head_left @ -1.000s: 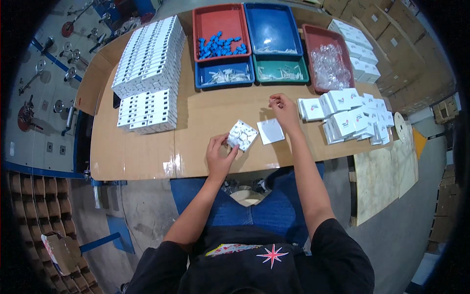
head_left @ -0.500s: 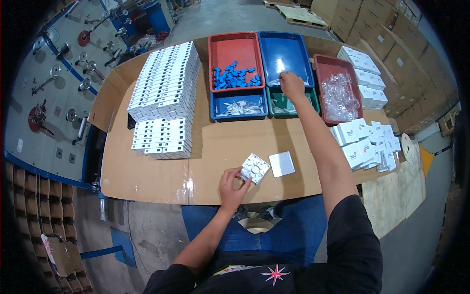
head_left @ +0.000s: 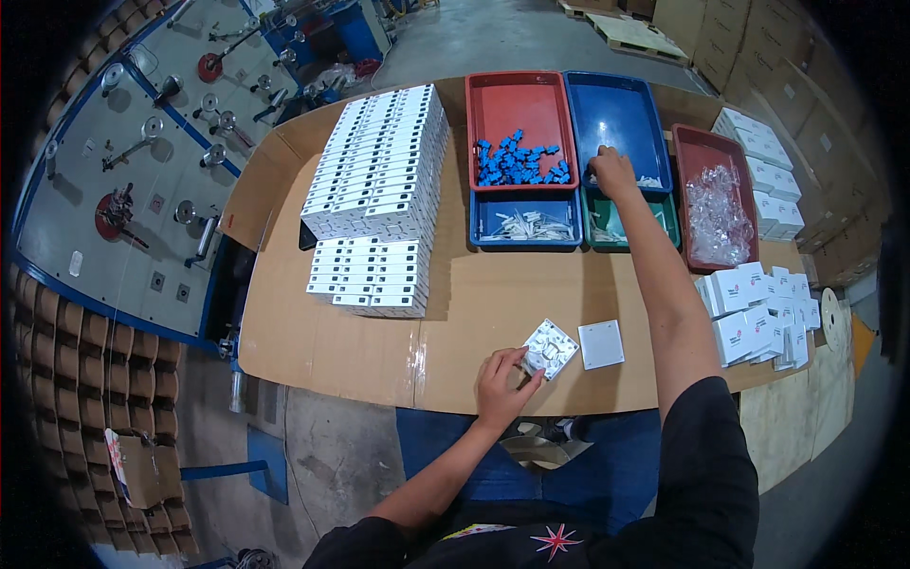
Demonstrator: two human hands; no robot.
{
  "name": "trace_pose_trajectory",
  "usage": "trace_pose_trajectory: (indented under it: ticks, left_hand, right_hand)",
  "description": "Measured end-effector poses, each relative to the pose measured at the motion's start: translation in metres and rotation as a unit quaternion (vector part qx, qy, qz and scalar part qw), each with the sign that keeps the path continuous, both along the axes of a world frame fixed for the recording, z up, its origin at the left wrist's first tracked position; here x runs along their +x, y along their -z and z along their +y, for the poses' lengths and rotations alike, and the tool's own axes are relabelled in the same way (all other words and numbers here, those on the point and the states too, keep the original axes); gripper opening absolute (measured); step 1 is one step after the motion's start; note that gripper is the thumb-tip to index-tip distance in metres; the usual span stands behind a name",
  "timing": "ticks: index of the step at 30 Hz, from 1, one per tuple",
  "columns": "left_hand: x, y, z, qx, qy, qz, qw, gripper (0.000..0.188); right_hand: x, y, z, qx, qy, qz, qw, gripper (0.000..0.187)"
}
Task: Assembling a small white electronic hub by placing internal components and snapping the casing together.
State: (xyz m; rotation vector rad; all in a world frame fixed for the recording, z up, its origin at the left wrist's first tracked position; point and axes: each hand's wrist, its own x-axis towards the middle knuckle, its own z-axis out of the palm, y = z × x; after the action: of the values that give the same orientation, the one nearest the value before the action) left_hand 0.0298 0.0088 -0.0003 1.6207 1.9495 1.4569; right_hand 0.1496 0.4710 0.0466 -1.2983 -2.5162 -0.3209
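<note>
On the cardboard surface near its front edge, my left hand (head_left: 501,384) grips a white square plastic housing (head_left: 555,348) by its near left side, the molded inner face turned up. A flat white square plate (head_left: 601,345) lies just right of it. My right arm reaches forward over the table. My right hand (head_left: 614,173) is at the near end of a large blue tray (head_left: 616,112), its fingers drawn together low in the tray beside small white pieces (head_left: 648,181). Whatever those fingertips hold is hidden.
A red tray (head_left: 519,100) holds blue connectors (head_left: 517,161). Nearer are a smaller blue tray (head_left: 524,239) of white pieces and a green tray (head_left: 607,245). A dark red tray (head_left: 690,190) has clear plastic parts. White boxes are stacked left (head_left: 374,180) and piled right (head_left: 749,318).
The whole view has shifted, so the table sits further right. My right fingers have moved slightly toward the blue tray's near left corner. My left hand keeps its hold on the housing.
</note>
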Motion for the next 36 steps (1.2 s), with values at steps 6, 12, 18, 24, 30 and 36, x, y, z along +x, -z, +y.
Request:
trace_pose_trajectory:
  ticks: [6, 12, 18, 24, 30, 36]
  left_hand:
    - [-0.001, 0.007, 0.005, 0.001, 0.004, 0.011, 1.0, 0.045]
    - [0.002, 0.008, 0.0, -0.001, 0.0, 0.005, 1.0, 0.043]
    - [0.008, 0.01, -0.003, 0.007, 0.001, -0.015, 1.0, 0.044]
    - [0.001, 0.012, 0.001, 0.016, -0.006, -0.007, 1.0, 0.045]
    - [0.001, 0.004, 0.0, 0.01, -0.007, 0.0, 1.0, 0.045]
    - [0.001, 0.009, 0.002, 0.026, 0.017, 0.026, 0.999, 0.044]
  right_hand:
    - [0.01, 0.004, 0.012, 0.018, 0.021, -0.034, 0.999, 0.012]
    - [0.019, -0.012, -0.007, -0.012, 0.064, 0.047, 0.997, 0.017]
    - [0.053, -0.016, -0.053, -0.011, 0.016, 0.226, 0.974, 0.011]
    - [0.077, 0.001, -0.151, -0.071, -0.027, 0.32, 0.944, 0.013]
    - [0.093, 0.024, -0.288, -0.21, 0.005, 0.447, 0.87, 0.011]
    - [0.07, 0.022, -0.386, -0.362, 0.009, 0.579, 0.73, 0.01]
